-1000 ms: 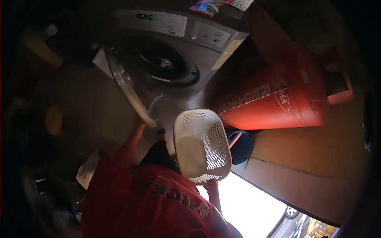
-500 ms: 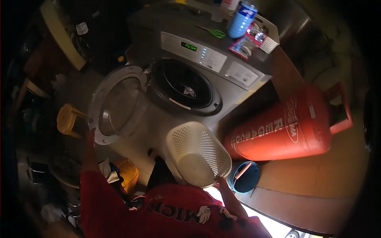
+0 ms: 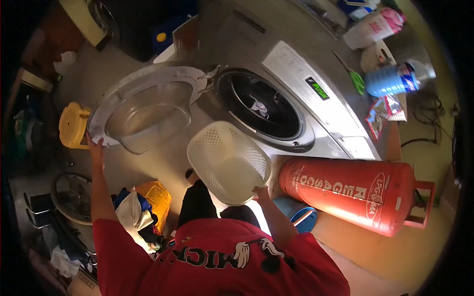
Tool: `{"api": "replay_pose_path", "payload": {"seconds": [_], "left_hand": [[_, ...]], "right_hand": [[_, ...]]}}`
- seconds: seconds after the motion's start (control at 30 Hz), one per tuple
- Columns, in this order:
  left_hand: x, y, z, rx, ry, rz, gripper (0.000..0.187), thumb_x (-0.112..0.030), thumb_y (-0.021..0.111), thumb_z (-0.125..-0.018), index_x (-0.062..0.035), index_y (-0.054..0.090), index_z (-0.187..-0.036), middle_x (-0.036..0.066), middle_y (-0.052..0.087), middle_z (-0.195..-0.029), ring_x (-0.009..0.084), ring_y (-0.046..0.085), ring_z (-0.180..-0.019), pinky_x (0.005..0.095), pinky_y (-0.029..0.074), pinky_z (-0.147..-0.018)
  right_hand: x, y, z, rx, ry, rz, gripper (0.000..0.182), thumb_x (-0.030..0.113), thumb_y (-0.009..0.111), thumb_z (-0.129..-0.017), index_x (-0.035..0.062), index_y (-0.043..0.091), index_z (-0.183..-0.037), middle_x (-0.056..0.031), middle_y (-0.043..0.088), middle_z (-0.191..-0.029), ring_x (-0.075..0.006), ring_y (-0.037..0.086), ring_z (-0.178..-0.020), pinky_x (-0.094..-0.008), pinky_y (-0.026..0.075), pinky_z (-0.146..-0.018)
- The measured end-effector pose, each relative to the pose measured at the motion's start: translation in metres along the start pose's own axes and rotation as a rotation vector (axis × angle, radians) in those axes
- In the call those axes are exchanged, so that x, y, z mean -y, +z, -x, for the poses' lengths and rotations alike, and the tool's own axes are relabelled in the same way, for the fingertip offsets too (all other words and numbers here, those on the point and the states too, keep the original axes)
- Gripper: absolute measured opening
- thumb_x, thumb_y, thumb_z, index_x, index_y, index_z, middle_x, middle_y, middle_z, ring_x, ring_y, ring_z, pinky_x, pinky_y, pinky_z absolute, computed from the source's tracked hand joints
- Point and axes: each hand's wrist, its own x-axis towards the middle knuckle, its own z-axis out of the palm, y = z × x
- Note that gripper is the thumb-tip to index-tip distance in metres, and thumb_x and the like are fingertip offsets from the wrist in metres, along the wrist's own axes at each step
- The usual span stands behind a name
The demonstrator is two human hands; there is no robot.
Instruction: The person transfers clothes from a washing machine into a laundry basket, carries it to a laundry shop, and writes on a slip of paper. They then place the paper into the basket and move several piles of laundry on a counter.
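My left hand [image 3: 96, 143] is at the lower left rim of the round washer door [image 3: 148, 111], its fingers against the edge. The door hangs wide open, left of the washing machine [image 3: 316, 93]. A small pale cloth [image 3: 258, 107] lies inside the dark drum [image 3: 247, 106]. My right hand [image 3: 260, 191] grips the near right rim of a white perforated laundry basket [image 3: 232, 165], which is held tilted below the drum opening. No items show inside the basket.
A red gas cylinder [image 3: 350, 192] lies at the right, with a blue bucket [image 3: 303, 219] beside it. A yellow stool [image 3: 74, 125] stands left. Clothes and a yellow bag [image 3: 157, 200] are at lower left. Bottles [image 3: 395, 80] and green scissors [image 3: 356, 82] rest on the washer.
The view has turned and brightened, so the washer appears more tilted. My left hand stays at the door rim and my right hand stays on the basket.
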Motion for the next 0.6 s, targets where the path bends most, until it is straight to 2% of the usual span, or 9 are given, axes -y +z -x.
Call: {"api": "replay_pose_path", "payload": {"seconds": [0.07, 0.13, 0.23, 0.3, 0.37, 0.4, 0.47, 0.53, 0.6], "left_hand": [[0.023, 0.011, -0.008, -0.07, 0.006, 0.029, 0.065, -0.011, 0.05, -0.073, -0.0037, 0.014, -0.127, 0.013, 0.022, -0.128, 0.0225, 0.025, -0.117, 0.0299, 0.026, -0.091], [0.065, 0.027, -0.004, -0.135, 0.008, 0.057, 0.063, -0.011, 0.05, -0.074, -0.0033, 0.015, -0.126, 0.014, 0.026, -0.127, 0.0222, 0.027, -0.115, 0.0305, 0.029, -0.09], [0.157, 0.07, 0.039, -0.108, -0.39, 0.096, 0.038, -0.014, 0.049, -0.076, -0.004, 0.038, -0.112, 0.016, 0.034, -0.12, 0.0223, 0.038, -0.107, 0.0338, 0.033, -0.084], [0.211, 0.116, 0.107, 0.181, -0.572, 0.16, 0.053, -0.026, 0.05, -0.074, -0.0131, 0.027, -0.12, 0.011, 0.03, -0.124, 0.0234, 0.032, -0.11, 0.04, 0.032, -0.082], [0.195, 0.188, 0.155, 0.248, -0.89, 0.042, 0.081, -0.042, 0.053, -0.068, -0.0177, 0.005, -0.128, 0.005, 0.024, -0.129, 0.0251, 0.024, -0.115, 0.0485, 0.028, -0.082], [0.202, 0.211, 0.174, 0.296, -0.971, 0.052, 0.091, -0.046, 0.056, -0.064, -0.0167, 0.0, -0.129, 0.006, 0.022, -0.13, 0.0265, 0.024, -0.115, 0.0486, 0.027, -0.082], [0.214, 0.248, 0.204, 0.301, -1.013, 0.13, 0.093, -0.048, 0.057, -0.062, -0.0152, 0.001, -0.128, 0.009, 0.022, -0.129, 0.0276, 0.023, -0.115, 0.0504, 0.026, -0.082], [0.242, 0.276, 0.229, 0.252, -1.004, 0.33, 0.085, -0.041, 0.059, -0.063, -0.0137, 0.01, -0.127, 0.01, 0.027, -0.126, 0.0282, 0.025, -0.114, 0.0515, 0.028, -0.08], [0.246, 0.304, 0.238, 0.232, -1.06, 0.394, 0.077, -0.034, 0.058, -0.065, -0.0131, 0.016, -0.125, 0.01, 0.03, -0.123, 0.027, 0.03, -0.11, 0.0481, 0.03, -0.08]], "right_hand": [[0.002, 0.019, -0.023, -0.059, 0.018, 0.06, 0.053, -0.003, 0.058, -0.052, 0.0074, 0.035, -0.099, -0.0131, 0.044, -0.088, -0.0277, 0.05, -0.075, -0.043, 0.049, -0.051], [-0.006, 0.02, -0.048, 0.046, 0.026, -0.095, 0.055, -0.005, 0.057, -0.052, 0.0087, 0.036, -0.101, -0.013, 0.045, -0.087, -0.03, 0.049, -0.076, -0.0457, 0.048, -0.057], [0.057, 0.071, 0.002, -0.03, 0.187, -0.018, 0.044, -0.005, 0.049, -0.059, 0.0105, 0.035, -0.097, -0.0092, 0.042, -0.082, -0.0263, 0.051, -0.069, -0.0408, 0.05, -0.06], [0.02, 0.046, -0.052, 0.276, 0.093, -0.209, 0.058, -0.008, 0.047, -0.058, 0.0137, 0.032, -0.109, -0.0087, 0.044, -0.086, -0.026, 0.05, -0.083, -0.0419, 0.049, -0.064], [-0.011, 0.027, -0.101, 0.335, 0.143, -0.255, 0.053, -0.007, 0.045, -0.06, 0.0125, 0.034, -0.108, -0.0075, 0.047, -0.084, -0.0246, 0.051, -0.082, -0.0413, 0.049, -0.064], [-0.016, 0.019, -0.118, 0.417, 0.192, -0.248, 0.05, -0.005, 0.047, -0.062, 0.0124, 0.034, -0.108, -0.0083, 0.047, -0.088, -0.0245, 0.05, -0.084, -0.0415, 0.049, -0.065], [-0.001, 0.012, -0.146, 0.501, 0.252, -0.208, 0.048, -0.002, 0.049, -0.064, 0.0123, 0.035, -0.107, -0.0091, 0.048, -0.091, -0.0244, 0.05, -0.085, -0.0416, 0.049, -0.065], [0.022, 0.006, -0.134, 0.28, 0.4, 0.114, 0.042, 0.004, 0.05, -0.065, 0.0057, 0.04, -0.106, -0.0111, 0.05, -0.095, -0.0266, 0.051, -0.088, -0.0424, 0.046, -0.073], [0.067, 0.011, -0.135, 0.266, 0.774, 0.665, 0.03, 0.013, 0.053, -0.071, 0.0068, 0.046, -0.099, -0.01, 0.053, -0.089, -0.0251, 0.052, -0.085, -0.0404, 0.044, -0.071]]}}
